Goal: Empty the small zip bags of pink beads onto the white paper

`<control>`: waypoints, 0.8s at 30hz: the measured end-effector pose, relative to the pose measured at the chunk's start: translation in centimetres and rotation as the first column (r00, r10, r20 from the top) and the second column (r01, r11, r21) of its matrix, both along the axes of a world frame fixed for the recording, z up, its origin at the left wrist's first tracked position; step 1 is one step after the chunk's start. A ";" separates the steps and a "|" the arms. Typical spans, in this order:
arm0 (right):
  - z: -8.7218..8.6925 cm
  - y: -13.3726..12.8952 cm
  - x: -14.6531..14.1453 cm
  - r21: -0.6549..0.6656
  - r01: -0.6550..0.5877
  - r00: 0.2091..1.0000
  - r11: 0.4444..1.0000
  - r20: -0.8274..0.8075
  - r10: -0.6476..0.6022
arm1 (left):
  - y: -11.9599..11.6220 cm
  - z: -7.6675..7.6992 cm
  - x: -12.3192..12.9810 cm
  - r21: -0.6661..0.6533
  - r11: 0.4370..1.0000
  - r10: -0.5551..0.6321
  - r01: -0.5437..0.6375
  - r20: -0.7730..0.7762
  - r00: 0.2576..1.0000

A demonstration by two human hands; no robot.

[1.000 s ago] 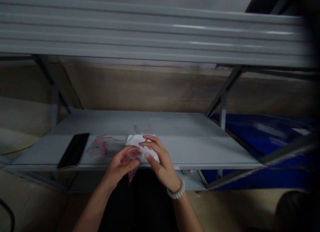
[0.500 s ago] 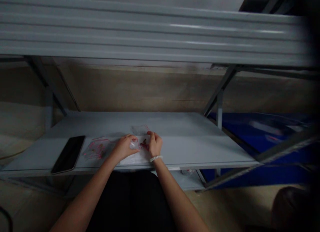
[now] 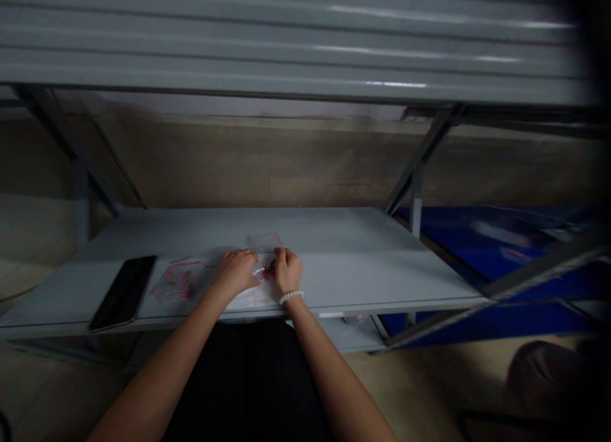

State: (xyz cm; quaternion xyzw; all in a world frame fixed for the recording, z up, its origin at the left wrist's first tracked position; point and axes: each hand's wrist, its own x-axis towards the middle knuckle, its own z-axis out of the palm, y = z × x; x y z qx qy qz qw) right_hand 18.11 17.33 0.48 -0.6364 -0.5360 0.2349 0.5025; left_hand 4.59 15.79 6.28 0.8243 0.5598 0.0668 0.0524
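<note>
My left hand [image 3: 237, 269] is closed on the edge of a small clear zip bag [image 3: 259, 274], low over the shelf. Close by on the right, my right hand [image 3: 288, 271] has its fingers drawn together, a pale beaded bracelet on its wrist. Small dark red pieces [image 3: 271, 268] show between the two hands, at the bag's side; whether they lie inside it I cannot tell. What the right fingertips pinch is hidden. White paper [image 3: 252, 297] lies beneath the hands. Just beyond them rests another clear zip bag [image 3: 261, 241] with a red strip.
Several clear bags with red strips [image 3: 176, 282] lie left of my hands, beside a black tablet or phone [image 3: 124, 291]. The grey shelf [image 3: 348, 257] has slanted metal struts [image 3: 420, 156] at its ends. A ribbed grey beam [image 3: 286, 48] crosses above. Blue surfaces [image 3: 458, 238] stand right.
My left hand has turned more knuckles-up and the bag has come closer to the dark red pieces and my right hand. The camera view has shifted slightly.
</note>
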 end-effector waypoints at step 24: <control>0.2 -0.2 0.1 0.027 0.007 1.000 1.000 0.007 -0.007 | 0.1 2.3 0.4 0.099 0.993 -0.042 0.061 -0.181 0.982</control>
